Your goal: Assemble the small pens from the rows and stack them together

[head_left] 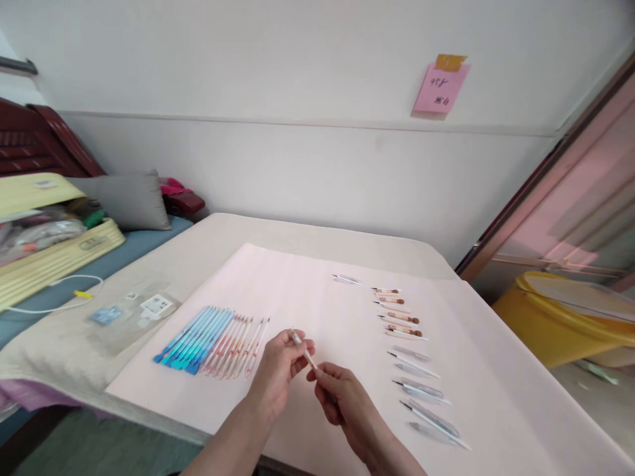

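Note:
Both my hands hold one thin white pen above the pale pink sheet. My left hand pinches its upper end with closed fingers. My right hand pinches the lower end, fingers curled shut. To the left lies a tight row of blue and pink-and-white pens. To the right lie separated pen parts: brown-tipped pieces and clear caps with refills. One more clear piece lies farther back.
The sheet covers a beige table against a white wall with a pink sticky note. Clear plastic bags lie at the table's left. A bed with a yellow box stands left, a yellow bin right.

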Available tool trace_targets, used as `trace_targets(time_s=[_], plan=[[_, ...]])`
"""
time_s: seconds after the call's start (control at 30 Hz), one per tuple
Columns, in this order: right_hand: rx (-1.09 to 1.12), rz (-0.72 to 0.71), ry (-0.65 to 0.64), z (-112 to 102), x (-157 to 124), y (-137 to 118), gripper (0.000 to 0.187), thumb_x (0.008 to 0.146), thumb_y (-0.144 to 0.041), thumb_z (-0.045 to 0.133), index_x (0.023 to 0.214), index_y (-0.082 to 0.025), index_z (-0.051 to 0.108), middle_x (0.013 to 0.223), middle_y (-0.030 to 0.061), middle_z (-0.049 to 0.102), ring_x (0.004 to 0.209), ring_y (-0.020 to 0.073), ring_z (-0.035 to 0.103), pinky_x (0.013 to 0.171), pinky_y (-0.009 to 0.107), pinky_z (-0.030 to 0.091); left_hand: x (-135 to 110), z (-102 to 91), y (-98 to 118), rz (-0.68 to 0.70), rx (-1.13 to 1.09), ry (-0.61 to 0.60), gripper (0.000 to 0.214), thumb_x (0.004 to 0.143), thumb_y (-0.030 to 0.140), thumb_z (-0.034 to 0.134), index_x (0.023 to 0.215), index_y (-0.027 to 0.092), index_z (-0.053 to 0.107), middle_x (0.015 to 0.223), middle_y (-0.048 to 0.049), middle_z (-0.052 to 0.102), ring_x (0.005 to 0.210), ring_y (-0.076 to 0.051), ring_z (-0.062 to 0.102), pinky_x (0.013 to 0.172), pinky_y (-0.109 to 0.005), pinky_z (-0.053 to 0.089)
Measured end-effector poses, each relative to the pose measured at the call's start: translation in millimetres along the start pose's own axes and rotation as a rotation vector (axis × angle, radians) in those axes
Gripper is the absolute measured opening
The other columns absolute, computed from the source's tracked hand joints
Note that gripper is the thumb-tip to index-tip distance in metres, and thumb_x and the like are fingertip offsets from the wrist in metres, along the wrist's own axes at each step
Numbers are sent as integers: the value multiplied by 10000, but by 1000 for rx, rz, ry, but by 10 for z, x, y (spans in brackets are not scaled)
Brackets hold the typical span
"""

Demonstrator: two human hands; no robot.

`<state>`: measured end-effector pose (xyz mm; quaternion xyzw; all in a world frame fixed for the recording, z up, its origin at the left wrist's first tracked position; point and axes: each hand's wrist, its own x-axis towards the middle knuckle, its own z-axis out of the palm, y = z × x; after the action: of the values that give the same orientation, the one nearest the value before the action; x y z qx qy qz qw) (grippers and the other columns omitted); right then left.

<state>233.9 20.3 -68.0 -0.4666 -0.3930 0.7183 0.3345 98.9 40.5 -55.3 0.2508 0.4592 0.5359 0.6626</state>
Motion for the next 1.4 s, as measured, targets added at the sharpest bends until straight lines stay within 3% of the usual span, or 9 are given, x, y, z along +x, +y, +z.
trace_targets(time_s=[0.3, 0.47, 0.77, 1.0, 1.4], plan=[[-218, -25, 96, 17, 86, 52, 223, 740, -391, 520, 731, -169, 533, 473, -72, 449, 343, 31, 287, 368, 204, 145, -10, 25, -19, -6, 49, 49, 195, 655, 305, 662, 760, 174, 563, 767, -34, 577, 766, -167, 567, 676, -298, 449], [-183, -24, 76, 18, 67, 37, 229, 748, -389, 515, 745, -162, 538, 473, -69, 449, 336, 33, 285, 355, 208, 131, -4, 5, -14, 26, 75, 35, 180, 646, 295, 660, 717, 169, 552, 688, -11, 552, 644, -126, 530, 661, -289, 437], [-37, -27, 19, -15, 26, 16, 235, 769, -379, 515, 782, -146, 545, 498, -69, 447, 334, 18, 259, 363, 212, 109, -4, 15, -8, 13, 20, 7, 206, 644, 244, 658, 812, 167, 566, 819, -63, 602, 823, -179, 568, 714, -303, 441], [-105, -29, 59, 9, 43, 19, 241, 759, -390, 528, 768, -150, 544, 486, -68, 458, 337, 26, 285, 358, 212, 115, -11, 17, -19, 5, 42, 40, 188, 633, 273, 668, 715, 163, 539, 703, -18, 549, 622, -122, 527, 615, -277, 435], [15, 0, 12, -2, 8, 3, 231, 760, -378, 530, 774, -148, 549, 498, -66, 447, 334, 17, 252, 372, 218, 101, 20, -14, -17, -18, -16, 19, 212, 649, 203, 665, 832, 149, 573, 829, -102, 637, 825, -195, 606, 725, -311, 458]])
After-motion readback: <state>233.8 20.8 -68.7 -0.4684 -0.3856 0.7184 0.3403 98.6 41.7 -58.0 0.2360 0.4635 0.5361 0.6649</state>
